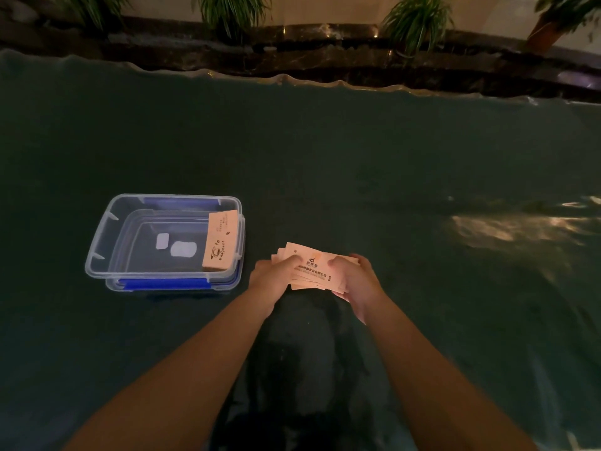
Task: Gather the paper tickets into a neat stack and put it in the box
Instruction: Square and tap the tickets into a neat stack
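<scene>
A fanned bundle of pale pink paper tickets (pixel 313 267) is held between both hands just above the dark green tabletop. My left hand (pixel 272 274) grips its left edge and my right hand (pixel 356 281) grips its right edge, thumbs on top. The edges of the tickets are uneven. To the left stands a clear plastic box (pixel 97 252) with blue clips, sitting on its lid. Inside it, against the right wall, leans another pink ticket stack (pixel 220 241) printed with a coffee cup.
The table is covered with a dark green cloth (pixel 357 164) under a clear sheet. A dark stone ledge (pixel 325 65) with potted plants (pixel 418 21) runs along the far edge. Light glares on the cloth at the right (pixel 507 229).
</scene>
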Available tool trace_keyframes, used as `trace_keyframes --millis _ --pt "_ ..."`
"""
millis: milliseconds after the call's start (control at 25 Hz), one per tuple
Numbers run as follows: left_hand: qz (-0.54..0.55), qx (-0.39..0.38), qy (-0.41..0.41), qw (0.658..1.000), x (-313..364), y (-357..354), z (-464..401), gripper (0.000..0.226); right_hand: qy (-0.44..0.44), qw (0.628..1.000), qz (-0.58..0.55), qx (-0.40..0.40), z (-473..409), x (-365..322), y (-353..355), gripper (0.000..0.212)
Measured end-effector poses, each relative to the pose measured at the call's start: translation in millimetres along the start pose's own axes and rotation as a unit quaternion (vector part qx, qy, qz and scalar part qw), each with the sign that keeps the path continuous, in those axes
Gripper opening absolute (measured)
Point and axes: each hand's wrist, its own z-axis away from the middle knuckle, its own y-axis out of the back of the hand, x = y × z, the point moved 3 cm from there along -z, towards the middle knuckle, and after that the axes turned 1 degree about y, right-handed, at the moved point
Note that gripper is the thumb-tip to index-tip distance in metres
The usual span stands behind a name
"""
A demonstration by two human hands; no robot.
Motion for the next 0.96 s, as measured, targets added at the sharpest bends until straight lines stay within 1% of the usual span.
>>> trace_keyframes --millis 120,240,320,400,480,680,760,840,960 --pt "0.028 -0.029 0.009 0.999 -1.3 6.4 -1.2 0.077 0.005 1.0 0.018 -0.002 2.3 3.3 -4.8 0.068" --pt "0.043 -0.056 0.007 0.997 -7.0 10.1 6.6 0.076 -0.006 0.999 0.044 -0.011 11.7 7.4 -6.3 0.054" --pt "0.05 -0.084 0.0 0.995 -12.6 11.4 12.4 0.074 -0.018 0.998 0.035 -0.046 22.4 12.8 -3.4 0.049" --pt "0.096 -0.124 -0.002 0.988 -18.6 14.7 15.8 0.062 -0.027 0.996 0.008 -0.09 37.8 20.8 2.4 0.051" --pt "0.145 -0.148 -0.001 0.978 -25.5 19.8 22.7 0.053 -0.033 0.993 -0.019 -0.116 55.2 30.3 8.6 0.052" --pt "0.228 -0.124 -0.029 0.965 -44.4 17.8 45.7 0.054 -0.043 0.984 -0.058 -0.163 97.0 56.0 7.3 0.053" --pt "0.269 -0.145 -0.019 0.952 -50.6 16.4 57.9 0.047 -0.044 0.981 -0.065 -0.176 109.5 65.7 4.5 0.059" --pt "0.264 -0.188 -0.001 0.946 -56.2 16.1 72.8 0.04 -0.037 0.979 -0.065 -0.191 119.5 75.1 0.9 0.066" --pt "0.188 -0.256 -0.005 0.948 -70.4 24.4 88.1 0.04 -0.018 0.971 -0.034 -0.236 134.3 83.7 -6.0 0.069"
